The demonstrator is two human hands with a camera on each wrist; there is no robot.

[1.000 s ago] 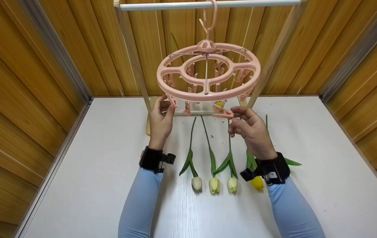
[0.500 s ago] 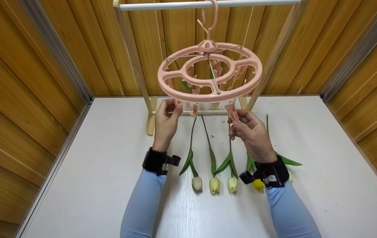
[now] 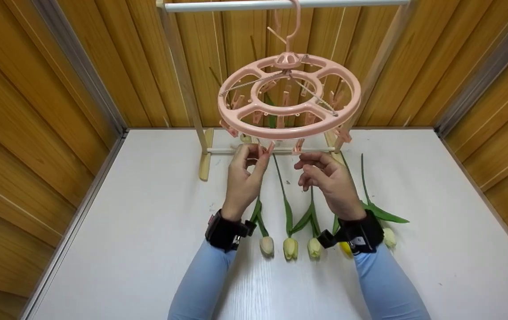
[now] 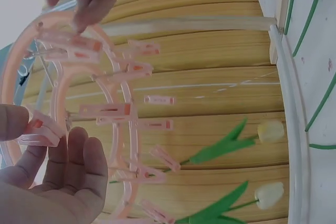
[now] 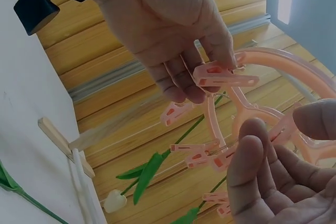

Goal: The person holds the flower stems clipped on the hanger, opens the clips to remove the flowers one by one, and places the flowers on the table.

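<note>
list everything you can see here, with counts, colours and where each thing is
round clip hanger: one, pink, hanging by its hook from the rail
rail: one, white, across the top of a pale wooden stand
clips: many, pink, dangling under the hanger's rings
tulips on the table: five, cream and yellow heads with green stems, lying side by side below the hanger
tulips on the hanger: at least two, pale, clipped at its far side
table: one, white
walls: wood panelled, on three sides
wrist straps: two, black
sleeves: two, light blue
left hand: pinches a clip
right hand: fingers curled just under a clip
</note>
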